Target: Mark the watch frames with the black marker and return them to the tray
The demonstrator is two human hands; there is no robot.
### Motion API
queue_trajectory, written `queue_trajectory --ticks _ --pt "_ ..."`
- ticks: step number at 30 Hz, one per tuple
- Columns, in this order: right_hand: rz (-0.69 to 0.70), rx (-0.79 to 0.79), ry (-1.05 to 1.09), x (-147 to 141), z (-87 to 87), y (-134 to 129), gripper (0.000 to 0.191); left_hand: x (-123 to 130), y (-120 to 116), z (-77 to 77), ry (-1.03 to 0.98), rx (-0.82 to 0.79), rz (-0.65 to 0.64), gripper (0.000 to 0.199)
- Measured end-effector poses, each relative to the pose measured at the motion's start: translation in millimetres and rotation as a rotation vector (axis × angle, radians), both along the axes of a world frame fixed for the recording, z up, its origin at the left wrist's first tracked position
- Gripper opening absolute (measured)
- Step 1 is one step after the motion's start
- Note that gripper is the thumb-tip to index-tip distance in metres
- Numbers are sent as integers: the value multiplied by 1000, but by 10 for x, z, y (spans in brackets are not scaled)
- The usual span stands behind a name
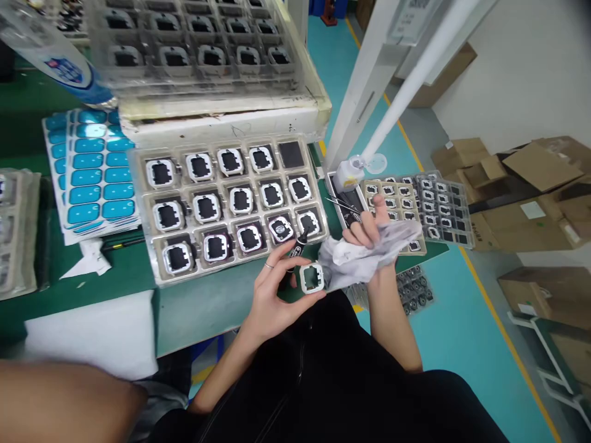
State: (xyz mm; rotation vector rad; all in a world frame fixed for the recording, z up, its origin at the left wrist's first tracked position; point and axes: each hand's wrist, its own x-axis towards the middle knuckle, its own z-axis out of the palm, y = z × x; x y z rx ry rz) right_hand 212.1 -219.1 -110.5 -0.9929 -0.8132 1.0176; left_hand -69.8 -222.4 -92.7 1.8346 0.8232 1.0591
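My left hand (272, 298) grips a small white square frame (313, 279) between thumb and fingers, and a black marker (298, 248) is tucked among the same fingers. Close on its right, my right hand (369, 231) holds a crumpled pale cloth (357, 258), whose left end hangs beside the frame. Just beyond my hands lies a clear plastic tray (157, 274) with rows of similar white frames on dark pads. One pocket at its far right corner shows only a dark pad (290, 154).
Stacked trays rest on a white block (226, 120) behind. Blue sticker sheets (85, 178), a bottle (69, 71) and a folded white cloth (95, 332) are leftward. A white dispenser bottle (348, 175) stands right, near a post (364, 86). Another person's arm (64, 400) enters lower left.
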Motion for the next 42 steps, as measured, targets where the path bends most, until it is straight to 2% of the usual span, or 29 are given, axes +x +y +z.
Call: queue_trajectory --ticks 2,5,9,13,16,19,26,30,39,42 --pt "98 27 58 -25 -76 -28 66 12 8 19 28 32 -9 46" --pt "150 90 191 -88 -84 -14 57 20 23 61 51 75 5 44" --pt "243 290 339 -170 72 7 57 34 21 94 53 89 18 43" --pt "264 322 347 -200 211 35 50 56 9 98 70 76 18 44" --pt "237 333 285 -228 262 64 54 64 8 91 69 61 21 45" --pt "145 319 216 -264 296 83 57 65 13 79 57 59 25 47" --pt "-17 238 211 -255 312 88 44 83 12 55 40 38 30 48" --pt "-19 195 281 -245 303 68 44 100 1 48 35 20 28 50" --pt "-7 215 329 -326 294 84 64 90 8 82 60 18 25 49" --pt "-23 195 306 -339 299 79 60 97 10 78 53 11 29 51"
